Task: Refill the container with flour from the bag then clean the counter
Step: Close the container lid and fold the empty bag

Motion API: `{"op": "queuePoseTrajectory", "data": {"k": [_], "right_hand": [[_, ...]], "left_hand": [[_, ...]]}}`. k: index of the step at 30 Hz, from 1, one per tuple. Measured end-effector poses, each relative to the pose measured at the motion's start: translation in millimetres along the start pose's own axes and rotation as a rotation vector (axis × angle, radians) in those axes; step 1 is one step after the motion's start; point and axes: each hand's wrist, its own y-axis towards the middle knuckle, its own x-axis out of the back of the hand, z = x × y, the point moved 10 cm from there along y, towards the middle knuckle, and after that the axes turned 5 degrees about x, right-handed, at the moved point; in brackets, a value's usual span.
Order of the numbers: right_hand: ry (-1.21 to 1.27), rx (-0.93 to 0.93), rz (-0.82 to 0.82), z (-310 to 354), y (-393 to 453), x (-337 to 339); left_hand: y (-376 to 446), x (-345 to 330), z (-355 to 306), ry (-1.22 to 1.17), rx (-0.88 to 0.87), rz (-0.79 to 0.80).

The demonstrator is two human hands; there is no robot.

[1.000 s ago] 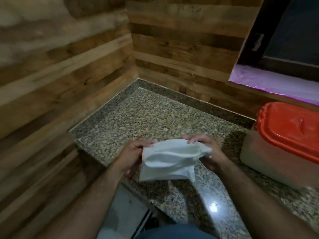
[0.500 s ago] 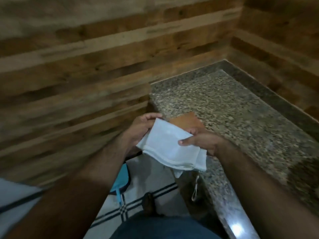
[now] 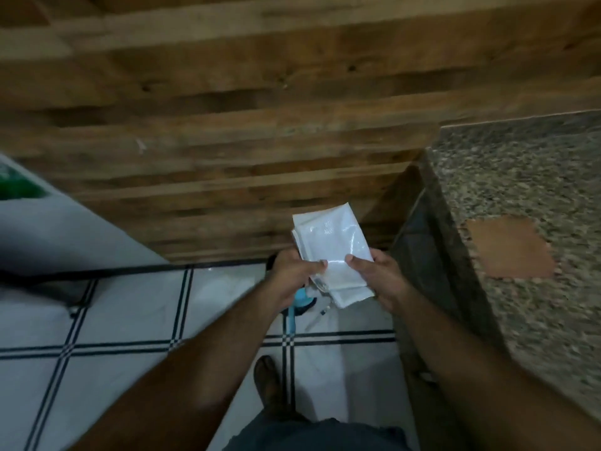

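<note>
The view has swung away from the counter: a second ago granite filled the middle of the frame with the red-lidded container at the right edge, and now the wooden plank wall (image 3: 260, 125) spans the whole upper half while white floor tiles (image 3: 113, 320) with dark lines fill the lower left. The granite counter (image 3: 536, 190) is pushed to the right edge, bare apart from a brown patch (image 3: 507, 247) on its surface; the container is out of view. Below centre, the folded white bag (image 3: 331, 249) sits over the floor and off the counter, flatter and more tightly folded than before. The left hand (image 3: 294, 276) and right hand (image 3: 380, 276) both grip its lower end, thumbs pressed on top. I judge the bag empty and the refill done, with the bag on its way to disposal. Something small and blue (image 3: 300, 302) lies on the floor beneath the hands; I cannot tell what.
</note>
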Motion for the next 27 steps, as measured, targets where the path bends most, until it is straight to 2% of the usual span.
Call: {"op": "queuePoseTrajectory", "data": {"k": [3, 7, 10, 13, 15, 16, 18, 21, 23, 25, 27], "right_hand": [[-0.110, -0.122, -0.022, -57.5, 39.4, -40.0], [-0.230, -0.353, -0.103, -169.1, 79.3, -69.1], [-0.329, -0.518, -0.104, -252.5, 107.8, -87.5], [-0.583, -0.610, 0.058, -366.5, 157.3, -106.0], [-0.725, -0.668, 0.007, -447.9, 192.7, -100.6], [-0.801, -0.674, -0.029, -450.1, 199.6, -110.0], [-0.794, -0.667, -0.038, -448.0, 215.8, -137.5], [-0.478, -0.647, -0.059, -492.5, 264.6, -163.0], [-0.448, -0.596, -0.080, -516.3, 291.1, -168.9], [-0.392, -0.538, -0.137, -518.6, 300.1, -168.6], [-0.470, -0.457, -0.166, -505.2, 297.5, -155.5]], "left_hand": [[35.3, 80.1, 38.1, 0.064, 0.083, -0.163], [75.8, 185.5, 99.3, 0.285, 0.171, -0.381], [114.5, 243.0, 145.7, 0.400, 0.241, -0.456], [168.6, 284.3, 205.9, 0.416, 0.307, -0.494], [204.8, 302.8, 247.7, 0.374, 0.355, -0.519], [222.2, 309.8, 264.8, 0.356, 0.363, -0.534], [252.3, 320.1, 293.6, 0.321, 0.356, -0.561], [285.1, 331.5, 329.3, 0.250, 0.318, -0.596], [296.5, 338.5, 346.8, 0.211, 0.289, -0.622], [296.7, 346.0, 348.3, 0.195, 0.250, -0.659], [296.0, 347.7, 339.3, 0.178, 0.208, -0.664]]}}
